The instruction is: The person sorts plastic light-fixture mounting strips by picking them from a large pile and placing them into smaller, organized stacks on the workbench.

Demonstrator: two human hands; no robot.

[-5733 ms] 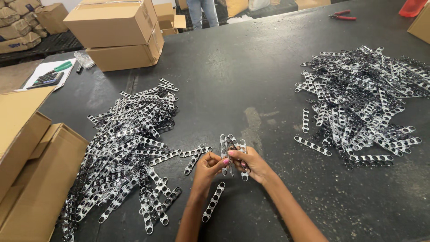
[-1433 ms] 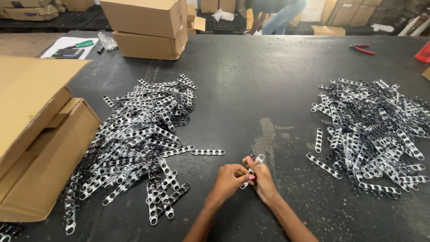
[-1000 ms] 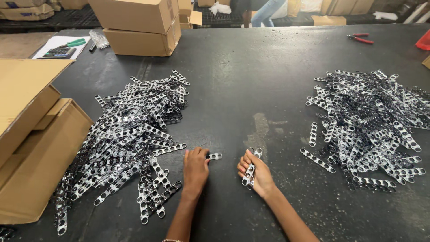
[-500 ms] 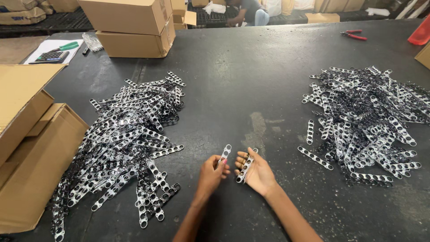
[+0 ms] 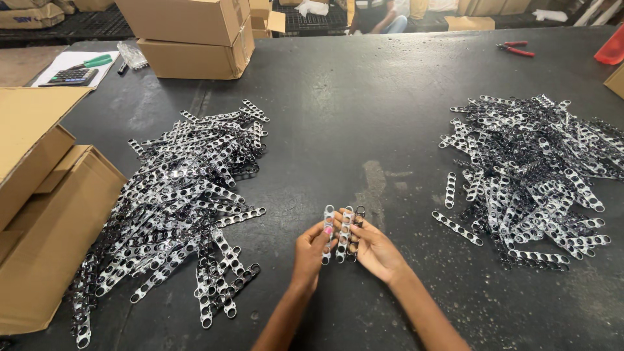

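- Perforated metal strips (image 5: pixel 343 233): a small bundle of about three silver, multi-hole strips, held side by side and roughly upright just above the dark table (image 5: pixel 364 110), at its near-centre edge.
- Left hand (image 5: pixel 311 250): fingers curled narrowly around the left side of the bundle, thumb pressed on the outermost strip.
- Right hand (image 5: pixel 377 252): palm partly upturned, fingers closed lightly behind and beside the same bundle, supporting it from the right.
- Left pile (image 5: pixel 182 195): a large, long heap of identical strips lying on the table to the left of the held bundle, apart from both hands.
- Right pile (image 5: pixel 539 175): a second, tangled heap of strips to the right of the bundle, well apart from it; a few single strips lie loose at its near-left edge.
- Cardboard boxes (image 5: pixel 45 221): open, at the table edge just left of the left pile.
- Stacked cartons (image 5: pixel 188 29): at the far side of the table, beyond the left pile.
- Calculator (image 5: pixel 70 77) and green pen (image 5: pixel 91 62): on a paper sheet at the far-left corner, left of the stacked cartons.
- Red-handled pliers (image 5: pixel 517 49): on the far side of the table, beyond the right pile.
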